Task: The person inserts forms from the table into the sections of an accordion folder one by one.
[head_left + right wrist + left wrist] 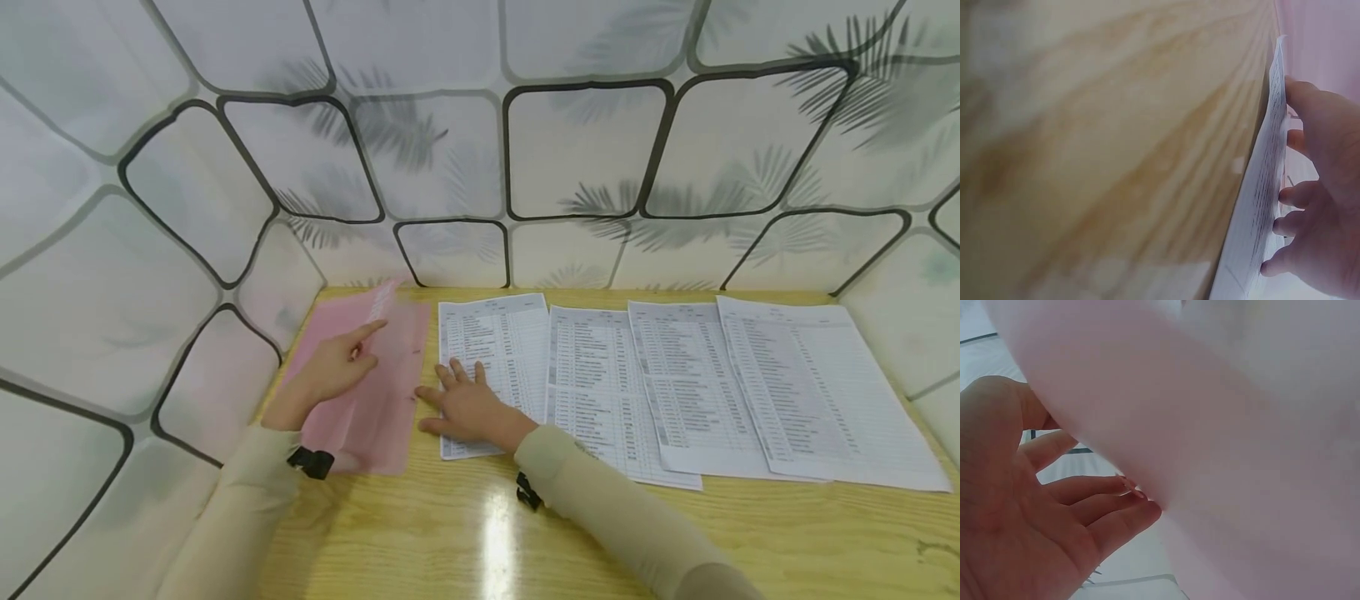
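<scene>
A pink translucent folder lies at the table's left end. My left hand rests over it with the index finger stretched out along its raised, blurred top cover. In the left wrist view the pink folder fills the frame in front of my loosely bent fingers. My right hand lies flat with fingers spread on the lower part of the leftmost printed sheet. In the right wrist view my right hand's fingertips press on that printed sheet, which is seen edge-on.
Several printed list sheets overlap in a row to the right across the wooden table. White panels with black frames and palm-leaf shadows close in the left, back and right sides. Bare wood shows near the front edge.
</scene>
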{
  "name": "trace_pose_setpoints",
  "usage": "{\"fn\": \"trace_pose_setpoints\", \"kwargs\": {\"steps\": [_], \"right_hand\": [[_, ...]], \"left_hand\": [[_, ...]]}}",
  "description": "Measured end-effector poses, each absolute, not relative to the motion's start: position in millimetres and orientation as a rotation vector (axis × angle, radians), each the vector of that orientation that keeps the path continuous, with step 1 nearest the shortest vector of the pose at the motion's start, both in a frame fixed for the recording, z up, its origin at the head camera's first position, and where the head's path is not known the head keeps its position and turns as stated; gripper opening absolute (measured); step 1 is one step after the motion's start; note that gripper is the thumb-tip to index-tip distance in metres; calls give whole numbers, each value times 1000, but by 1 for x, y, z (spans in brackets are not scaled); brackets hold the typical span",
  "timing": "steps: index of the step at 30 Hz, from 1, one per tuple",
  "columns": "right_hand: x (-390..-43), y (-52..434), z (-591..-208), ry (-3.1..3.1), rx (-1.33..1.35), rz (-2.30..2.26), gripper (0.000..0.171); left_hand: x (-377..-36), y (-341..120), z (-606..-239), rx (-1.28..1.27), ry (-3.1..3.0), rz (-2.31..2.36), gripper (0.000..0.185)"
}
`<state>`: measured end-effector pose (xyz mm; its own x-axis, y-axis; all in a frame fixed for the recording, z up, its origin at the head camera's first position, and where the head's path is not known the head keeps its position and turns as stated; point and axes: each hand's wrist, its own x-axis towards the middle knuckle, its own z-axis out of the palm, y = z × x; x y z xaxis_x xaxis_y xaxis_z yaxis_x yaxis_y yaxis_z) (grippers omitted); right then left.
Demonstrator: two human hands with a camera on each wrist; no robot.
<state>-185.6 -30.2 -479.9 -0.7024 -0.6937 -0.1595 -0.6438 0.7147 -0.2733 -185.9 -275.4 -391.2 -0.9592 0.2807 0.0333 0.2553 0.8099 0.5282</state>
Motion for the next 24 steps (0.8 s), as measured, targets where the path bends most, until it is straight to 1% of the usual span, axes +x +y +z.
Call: {"fn": "trace_pose_setpoints", "kwargs": {"steps": [6, 24], "right_hand": [[-187, -30, -479, 2649, -1046, -309, 64], [-187, -30, -475, 2628, -1035, -286, 65]], "left_hand": [[-188, -281, -383, 459, 2931, 847, 60], [-187, -299, -372, 345, 2886, 1088, 60]]}}
